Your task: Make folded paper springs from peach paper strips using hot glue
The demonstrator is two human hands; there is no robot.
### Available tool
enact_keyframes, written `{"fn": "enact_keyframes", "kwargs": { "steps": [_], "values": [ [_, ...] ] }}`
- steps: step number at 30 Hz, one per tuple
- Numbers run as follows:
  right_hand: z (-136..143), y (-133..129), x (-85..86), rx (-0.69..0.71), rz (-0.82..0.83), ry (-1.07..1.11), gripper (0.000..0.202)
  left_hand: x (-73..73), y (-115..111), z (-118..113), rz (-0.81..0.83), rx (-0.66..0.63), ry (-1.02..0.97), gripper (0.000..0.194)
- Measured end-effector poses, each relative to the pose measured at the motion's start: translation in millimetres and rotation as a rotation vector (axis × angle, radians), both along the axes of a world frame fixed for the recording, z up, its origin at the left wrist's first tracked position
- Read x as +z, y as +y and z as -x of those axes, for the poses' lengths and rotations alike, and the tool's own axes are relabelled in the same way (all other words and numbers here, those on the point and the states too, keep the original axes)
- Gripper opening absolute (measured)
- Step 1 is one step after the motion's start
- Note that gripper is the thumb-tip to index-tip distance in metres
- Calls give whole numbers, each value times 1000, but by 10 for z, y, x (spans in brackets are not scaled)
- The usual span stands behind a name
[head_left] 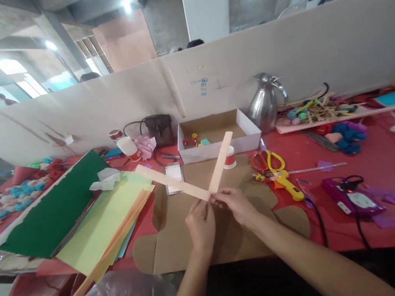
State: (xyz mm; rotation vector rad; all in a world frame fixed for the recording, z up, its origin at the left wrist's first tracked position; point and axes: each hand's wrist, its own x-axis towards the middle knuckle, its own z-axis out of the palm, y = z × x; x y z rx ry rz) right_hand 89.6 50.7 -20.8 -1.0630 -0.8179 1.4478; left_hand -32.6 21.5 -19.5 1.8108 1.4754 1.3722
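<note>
A pale orange paper strip (pixel 178 184) makes a V shape above the flattened brown cardboard (pixel 182 242). Its two arms slant up to the left and right. Whether it is one folded strip or two overlapping ones, I cannot tell. My left hand (pixel 200 224) pinches the strip at the bottom point of the V. Beside it, touching the same point, the fingers of my right hand (pixel 236 204) are closed on the strip too. A red and white paper cup (pixel 229 158) stands behind the right arm of the V, partly hidden.
A yellow hot glue gun (pixel 288 186), scissors (pixel 273 160) and a purple power strip (pixel 353 199) lie to the right. Behind are a shallow white box (pixel 220 152) and a steel jug (pixel 263 106). Coloured paper sheets (pixel 95 232) and a green board (pixel 58 208) are left.
</note>
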Motion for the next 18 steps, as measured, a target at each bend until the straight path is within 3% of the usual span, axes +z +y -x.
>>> {"fn": "enact_keyframes", "kwargs": {
  "steps": [4, 10, 18],
  "values": [
    [-46, 24, -38, 71, -59, 27, 27, -22, -22, 32, -103, -58, 232, 36],
    [-128, 37, -91, 193, -36, 68, 29, -160, 15, 30, -227, -33, 680, 48],
    [-80, -116, 7, 245, -199, 78, 34, -161, 47, 86, -309, 7, 837, 54]
  ]
}}
